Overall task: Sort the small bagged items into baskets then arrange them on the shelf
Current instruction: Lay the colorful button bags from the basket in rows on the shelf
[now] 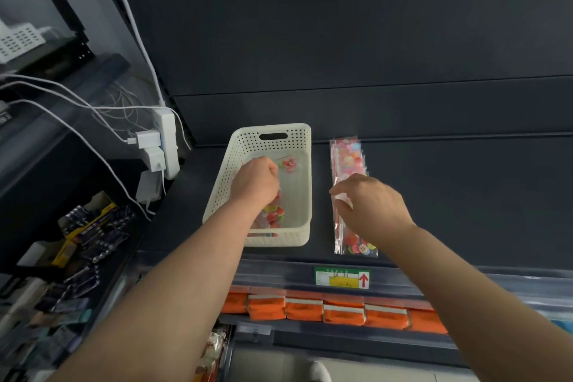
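dark shelf (465, 195): left hand (254, 180) curls down inside basket (279, 129), cannot tell what its grip holds; right hand (372, 205), palm down, pinches bags (348, 158).

Around the left hand (255, 178), the white basket (297, 136) is matt moulded plastic, its walls pierced with small holes and its floor smooth. Under the right hand (372, 205), the clear bags (347, 158) are thin glossy film that catches the light. They lie on a dark shelf (449, 195) with a smooth matt finish.
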Motion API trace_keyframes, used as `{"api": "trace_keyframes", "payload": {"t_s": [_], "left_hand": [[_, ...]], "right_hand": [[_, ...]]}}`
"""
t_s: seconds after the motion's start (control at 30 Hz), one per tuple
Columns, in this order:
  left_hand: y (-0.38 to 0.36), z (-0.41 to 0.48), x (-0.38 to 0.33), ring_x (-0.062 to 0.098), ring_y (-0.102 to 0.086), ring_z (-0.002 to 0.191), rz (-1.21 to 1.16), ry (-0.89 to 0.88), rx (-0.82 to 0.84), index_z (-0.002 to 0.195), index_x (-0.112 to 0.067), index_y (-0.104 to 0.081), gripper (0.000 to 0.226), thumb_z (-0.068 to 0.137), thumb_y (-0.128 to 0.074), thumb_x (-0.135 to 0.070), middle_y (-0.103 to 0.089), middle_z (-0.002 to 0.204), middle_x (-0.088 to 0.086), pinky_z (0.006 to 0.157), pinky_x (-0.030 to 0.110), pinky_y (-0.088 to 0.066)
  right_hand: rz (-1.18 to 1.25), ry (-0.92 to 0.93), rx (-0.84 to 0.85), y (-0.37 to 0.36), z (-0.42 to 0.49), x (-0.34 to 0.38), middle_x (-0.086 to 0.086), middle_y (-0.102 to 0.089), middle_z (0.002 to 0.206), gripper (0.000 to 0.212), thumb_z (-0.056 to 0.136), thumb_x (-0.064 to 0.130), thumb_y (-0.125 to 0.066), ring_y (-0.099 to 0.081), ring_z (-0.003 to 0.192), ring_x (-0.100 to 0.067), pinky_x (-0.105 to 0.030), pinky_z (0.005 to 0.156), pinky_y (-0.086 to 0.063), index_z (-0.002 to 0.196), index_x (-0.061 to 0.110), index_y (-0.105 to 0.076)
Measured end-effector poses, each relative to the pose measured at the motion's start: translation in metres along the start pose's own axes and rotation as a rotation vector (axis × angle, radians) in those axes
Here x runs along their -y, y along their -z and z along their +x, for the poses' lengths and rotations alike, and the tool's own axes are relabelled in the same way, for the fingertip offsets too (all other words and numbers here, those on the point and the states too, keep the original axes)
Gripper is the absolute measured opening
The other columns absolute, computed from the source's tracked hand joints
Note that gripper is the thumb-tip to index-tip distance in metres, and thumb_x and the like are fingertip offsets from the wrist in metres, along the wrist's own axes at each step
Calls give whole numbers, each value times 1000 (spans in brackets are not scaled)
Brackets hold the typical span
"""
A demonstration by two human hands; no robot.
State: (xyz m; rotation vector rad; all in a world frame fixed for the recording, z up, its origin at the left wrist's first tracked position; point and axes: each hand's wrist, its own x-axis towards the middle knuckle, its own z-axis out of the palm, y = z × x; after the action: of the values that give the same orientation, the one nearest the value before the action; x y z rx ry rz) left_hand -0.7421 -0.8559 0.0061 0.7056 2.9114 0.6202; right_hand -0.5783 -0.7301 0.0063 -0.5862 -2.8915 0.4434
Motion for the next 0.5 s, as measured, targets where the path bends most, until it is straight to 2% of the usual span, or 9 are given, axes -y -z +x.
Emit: {"api": "trace_keyframes", "payload": {"t_s": [0.03, 0.1, 0.17, 0.23, 0.3, 0.37, 0.43, 0.5], "left_hand": [[-3, 9, 0, 15, -57, 88, -17, 2, 8, 98, -23, -66, 27, 97, -42, -9, -58, 98, -12, 74, 31, -48], [-8, 27, -2, 15, -52, 83, -47, -8, 21, 88, -29, -61, 30, 97, -42, -6, -54, 95, -13, 66, 26, -42], [-12, 46, -8, 16, -56, 82, -53, -26, 42, 85, -28, -60, 29, 97, -44, -7, -65, 105, -11, 61, 25, -41], [-17, 62, -13, 17, -61, 91, -29, -25, 43, 100, -25, -70, 27, 99, -47, -12, -68, 112, -7, 67, 26, -43], [-24, 74, -14, 12, -57, 84, 8, -21, 45, 115, -21, -68, 23, 99, -52, -19, -66, 98, -11, 67, 23, -38], [-32, 84, -11, 9, -54, 84, 44, -24, 78, 119, -20, -64, 23, 97, -58, -23, -67, 101, -11, 71, 23, -39], [-36, 91, -10, 14, -57, 93, 101, -18, 135, 115, -21, -64, 22, 94, -63, -29, -67, 109, -8, 78, 27, -43], [-34, 95, -10, 15, -56, 88, 103, 12, 216, 94, -24, -66, 12, 91, -67, -35, -64, 97, -10, 76, 28, -41]], "right_hand": [[5, -4, -3, -1, 4, -1, 9, -60, 124, 29, 95, 27, -49, -59, 106, -14, -30, 84, -49, 120, 31, -62], [28, -16, -19, -3, 12, -5, 10, -60, 123, 28, 95, 27, -50, -60, 105, -13, -29, 83, -51, 120, 31, -63], [69, -46, -29, -4, 20, -9, 11, -61, 121, 27, 95, 26, -51, -62, 100, -11, -27, 81, -53, 118, 32, -63], [85, -80, -23, -5, 27, -16, 13, -61, 120, 27, 94, 26, -51, -63, 98, -9, -23, 77, -52, 116, 33, -64], [83, -115, -24, -4, 31, -24, 14, -61, 119, 27, 94, 27, -51, -62, 98, -9, -21, 75, -49, 116, 33, -64], [88, -148, -47, -2, 35, -32, 14, -60, 117, 27, 94, 28, -52, -61, 99, -9, -22, 75, -47, 118, 33, -64], [92, -167, -74, -3, 40, -38, 14, -61, 116, 26, 94, 28, -53, -62, 95, -8, -23, 75, -50, 117, 33, -64], [104, -185, -90, -3, 45, -42, 13, -62, 117, 26, 94, 27, -54, -63, 93, -8, -23, 77, -53, 116, 32, -65]]}}
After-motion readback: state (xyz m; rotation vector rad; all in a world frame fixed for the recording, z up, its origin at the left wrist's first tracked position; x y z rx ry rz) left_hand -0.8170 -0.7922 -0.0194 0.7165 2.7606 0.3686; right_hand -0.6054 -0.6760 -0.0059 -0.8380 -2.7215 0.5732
